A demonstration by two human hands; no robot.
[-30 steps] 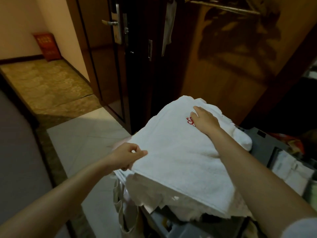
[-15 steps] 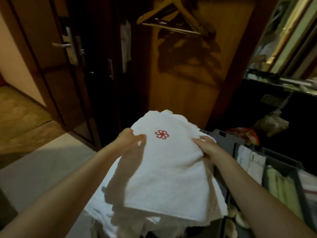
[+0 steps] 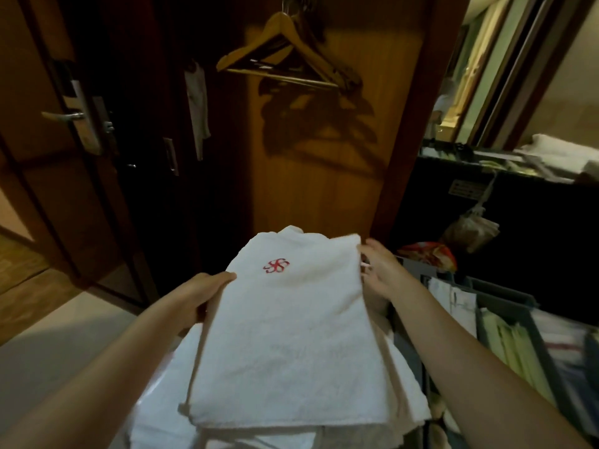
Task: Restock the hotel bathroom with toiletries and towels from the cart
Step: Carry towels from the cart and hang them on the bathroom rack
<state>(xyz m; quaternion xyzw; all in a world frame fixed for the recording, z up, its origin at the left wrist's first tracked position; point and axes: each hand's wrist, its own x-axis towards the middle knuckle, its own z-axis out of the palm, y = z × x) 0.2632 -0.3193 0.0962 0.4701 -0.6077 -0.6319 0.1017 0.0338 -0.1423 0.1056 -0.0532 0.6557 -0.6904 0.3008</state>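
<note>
A folded white towel [image 3: 291, 335] with a red embroidered logo [image 3: 275, 265] lies on top of a pile of white towels [image 3: 155, 403] on the cart. My left hand [image 3: 201, 293] grips the towel's left edge, thumb on top and fingers underneath. At the far right corner my right hand [image 3: 381, 272] rests against the towel's edge with its fingers fairly straight. The cart's grey tray [image 3: 505, 299] at the right holds packets and pale green items in compartments.
Wooden hangers [image 3: 282, 56] hang in an open wardrobe straight ahead. A dark door with a metal handle [image 3: 64, 116] stands at the left, with pale floor tiles [image 3: 48, 351] below it. At the right is a dark counter [image 3: 486, 163] with folded white linen [image 3: 557, 149].
The view has swung right from the doorway toward the wardrobe. Both hands have shifted outward to the top towel's side edges, and the right hand's fingers have straightened.
</note>
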